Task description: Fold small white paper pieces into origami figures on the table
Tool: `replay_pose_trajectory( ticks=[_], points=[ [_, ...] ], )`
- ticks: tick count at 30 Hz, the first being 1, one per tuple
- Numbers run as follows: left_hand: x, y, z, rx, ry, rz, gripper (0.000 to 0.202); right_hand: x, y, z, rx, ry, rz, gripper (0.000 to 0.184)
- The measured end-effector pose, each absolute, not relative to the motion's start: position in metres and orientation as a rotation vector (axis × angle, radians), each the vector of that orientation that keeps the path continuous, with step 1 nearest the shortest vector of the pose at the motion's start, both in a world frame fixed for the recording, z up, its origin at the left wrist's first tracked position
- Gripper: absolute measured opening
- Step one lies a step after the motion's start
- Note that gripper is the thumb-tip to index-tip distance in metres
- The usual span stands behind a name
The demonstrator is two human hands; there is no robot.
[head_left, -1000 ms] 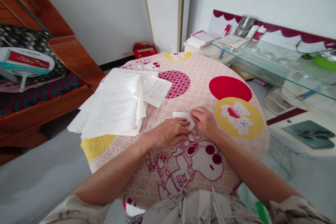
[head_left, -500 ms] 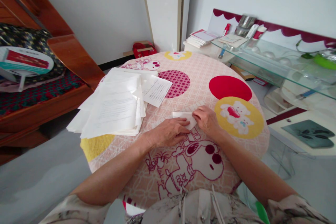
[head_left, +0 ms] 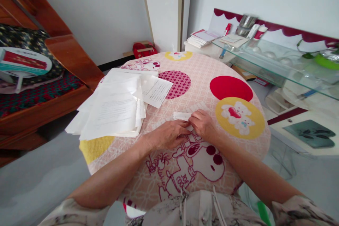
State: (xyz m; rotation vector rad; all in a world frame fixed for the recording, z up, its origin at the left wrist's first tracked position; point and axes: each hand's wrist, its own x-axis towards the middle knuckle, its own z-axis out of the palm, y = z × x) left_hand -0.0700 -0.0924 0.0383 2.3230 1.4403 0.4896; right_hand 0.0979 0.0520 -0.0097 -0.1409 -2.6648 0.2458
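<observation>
A small folded piece of white paper (head_left: 181,116) lies on the patterned tablecloth in front of me, mostly covered by my fingers. My left hand (head_left: 171,133) rests on its near left part, fingers closed together over it. From the right, my right hand (head_left: 203,123) grips the paper with bent fingers, its fingertips meeting those of the left. To the left of both hands sits a pile of white paper sheets (head_left: 113,106), some with faint print. One printed sheet (head_left: 158,91) sticks out from the pile's right side.
The round table (head_left: 201,67) wears a pink cloth with coloured circles and cartoon figures. On the right stands a glass shelf (head_left: 280,70) with cups and containers; papers (head_left: 202,38) are stacked at its far end. A wooden bench (head_left: 66,56) with a hand fan (head_left: 25,64) is at left.
My right hand has moved left across the paper until it meets my left hand. Less of the paper shows now. The left hand stays nearly in place.
</observation>
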Motion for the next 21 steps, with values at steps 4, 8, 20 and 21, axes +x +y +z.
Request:
replay_pose_trajectory(
  ticks=[4,8,20,21],
  points=[
    [-0.070,-0.093,0.038,2.324,1.455,0.463,0.013,0.100,0.051,-0.010,-0.096,-2.697,0.224,0.023],
    [-0.073,-0.092,0.036,2.362,1.412,0.445,0.013,0.100,0.051,-0.011,-0.105,-2.731,0.224,0.024],
    [-0.062,-0.096,0.038,2.451,1.571,0.241,0.013,0.101,0.048,-0.011,-0.092,-2.801,0.182,0.021],
    [-0.060,-0.097,0.038,2.462,1.596,0.221,0.015,0.102,0.047,-0.010,-0.088,-2.802,0.189,0.021]
  ],
)
